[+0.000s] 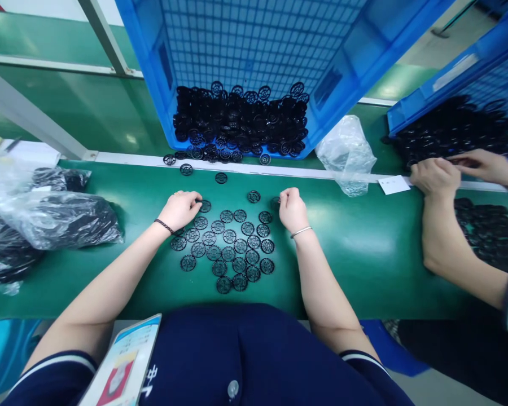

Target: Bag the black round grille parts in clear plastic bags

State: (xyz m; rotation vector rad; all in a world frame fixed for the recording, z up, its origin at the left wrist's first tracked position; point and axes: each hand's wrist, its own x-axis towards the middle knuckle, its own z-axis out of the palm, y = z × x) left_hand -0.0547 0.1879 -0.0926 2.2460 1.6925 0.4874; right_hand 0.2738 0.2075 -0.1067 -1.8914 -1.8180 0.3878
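Note:
My left hand (pixel 180 208) has its fingers closed on the edge of a black spoked plastic wheel (pixel 205 206) at the upper left of a spread of similar wheels. Across from it, my right hand (pixel 292 209) pinches another black wheel (pixel 275 203), partly hidden by the fingers. Between and below my hands, several black wheels (pixel 228 237) lie flat on the green tabletop (pixel 342 254). A lone wheel (pixel 254 196) rests between the two hands, and another wheel (pixel 220 178) sits farther back.
A tilted blue crate (pixel 148 73) full of black wheels opens toward me. Clear plastic bags (pixel 68 220) of black parts lie left; an empty-looking bag (pixel 347 152) and white paper (pixel 393 185) lie right. A co-worker's hands (pixel 438 177) work at another blue crate (pixel 423 107).

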